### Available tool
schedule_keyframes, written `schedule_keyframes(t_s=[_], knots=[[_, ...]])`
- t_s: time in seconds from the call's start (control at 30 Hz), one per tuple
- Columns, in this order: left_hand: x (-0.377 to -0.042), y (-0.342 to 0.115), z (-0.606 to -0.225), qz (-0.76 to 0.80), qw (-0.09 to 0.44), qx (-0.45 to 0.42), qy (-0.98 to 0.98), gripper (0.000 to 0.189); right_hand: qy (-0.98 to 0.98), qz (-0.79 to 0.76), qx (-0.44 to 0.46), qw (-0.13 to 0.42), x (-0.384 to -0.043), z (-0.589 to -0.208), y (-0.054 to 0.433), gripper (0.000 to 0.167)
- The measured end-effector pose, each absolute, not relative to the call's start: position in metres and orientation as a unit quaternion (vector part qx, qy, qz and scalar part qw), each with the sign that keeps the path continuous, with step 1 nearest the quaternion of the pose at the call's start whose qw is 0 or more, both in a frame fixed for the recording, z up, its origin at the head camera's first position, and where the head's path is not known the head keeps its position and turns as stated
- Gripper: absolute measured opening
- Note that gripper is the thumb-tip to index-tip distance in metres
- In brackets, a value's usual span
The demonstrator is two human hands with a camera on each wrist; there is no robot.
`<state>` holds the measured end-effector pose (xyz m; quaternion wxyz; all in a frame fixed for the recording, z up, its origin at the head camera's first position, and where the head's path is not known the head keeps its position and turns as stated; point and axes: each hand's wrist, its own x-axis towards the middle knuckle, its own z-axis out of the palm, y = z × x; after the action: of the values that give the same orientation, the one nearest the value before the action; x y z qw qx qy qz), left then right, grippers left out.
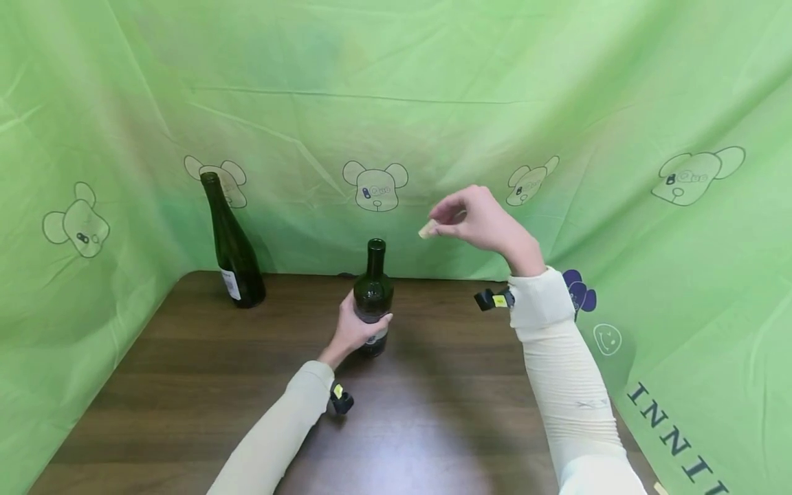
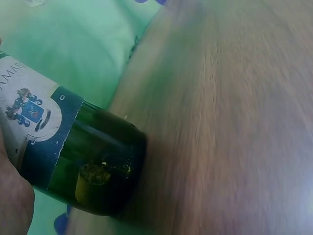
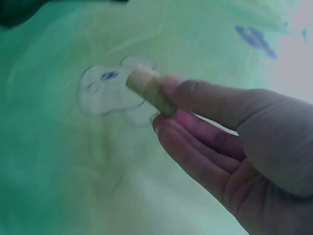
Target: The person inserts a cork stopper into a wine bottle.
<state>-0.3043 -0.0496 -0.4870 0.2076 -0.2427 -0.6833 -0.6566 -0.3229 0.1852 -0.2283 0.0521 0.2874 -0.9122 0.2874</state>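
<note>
My left hand (image 1: 353, 326) grips a dark green wine bottle (image 1: 373, 290) round its body. The bottle stands on the table with its open mouth up. In the left wrist view, its label (image 2: 32, 112) bears a crest, and a yellowish cork-like piece (image 2: 90, 183) shows through the glass near the base. Up and to the right of the bottle's mouth, my right hand (image 1: 481, 221) pinches a small tan cork (image 1: 427, 229) between thumb and fingers. One end of the cork (image 3: 144, 82) sticks out past the thumb in the right wrist view.
A second, taller green bottle (image 1: 238, 258) stands at the back left of the brown wooden table (image 1: 433, 412). Green cloth (image 1: 445, 130) printed with bear heads hangs round the back and sides. Each wrist carries a black strap device (image 1: 493, 300).
</note>
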Motion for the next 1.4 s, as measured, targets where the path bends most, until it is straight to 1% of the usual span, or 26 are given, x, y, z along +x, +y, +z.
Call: schedule_keyframes(t_s=[0.1, 0.23, 0.33, 0.47, 0.6, 0.83, 1.1, 1.4], knots=[[-0.307, -0.041, -0.489, -0.657, 0.21, -0.247, -0.681, 0.054, -0.907, 0.28, 0.31, 0.043, -0.323, -0.214, 0.169, 0.022], [-0.31, -0.034, -0.49, -0.666, 0.205, -0.252, -0.672, 0.053, -0.9, 0.273, 0.341, 0.015, -0.325, -0.204, 0.152, 0.018], [-0.321, -0.029, -0.502, -0.671, 0.201, -0.249, -0.668, 0.056, -0.895, 0.265, 0.36, -0.003, -0.33, -0.202, 0.143, 0.016], [-0.324, -0.025, -0.506, -0.677, 0.201, -0.249, -0.662, 0.057, -0.894, 0.243, 0.375, -0.026, -0.335, -0.203, 0.133, 0.015], [-0.313, -0.025, -0.493, -0.678, 0.198, -0.251, -0.663, 0.056, -0.897, 0.217, 0.384, -0.038, -0.338, -0.206, 0.126, 0.015], [-0.31, -0.024, -0.49, -0.679, 0.191, -0.241, -0.667, 0.057, -0.908, 0.189, 0.371, -0.047, -0.336, -0.204, 0.118, 0.017], [-0.31, -0.024, -0.489, -0.676, 0.195, -0.245, -0.667, 0.057, -0.909, 0.162, 0.377, -0.073, -0.333, -0.196, 0.112, 0.008], [-0.309, -0.025, -0.489, -0.671, 0.19, -0.24, -0.676, 0.056, -0.916, 0.144, 0.367, -0.077, -0.333, -0.192, 0.106, 0.007]])
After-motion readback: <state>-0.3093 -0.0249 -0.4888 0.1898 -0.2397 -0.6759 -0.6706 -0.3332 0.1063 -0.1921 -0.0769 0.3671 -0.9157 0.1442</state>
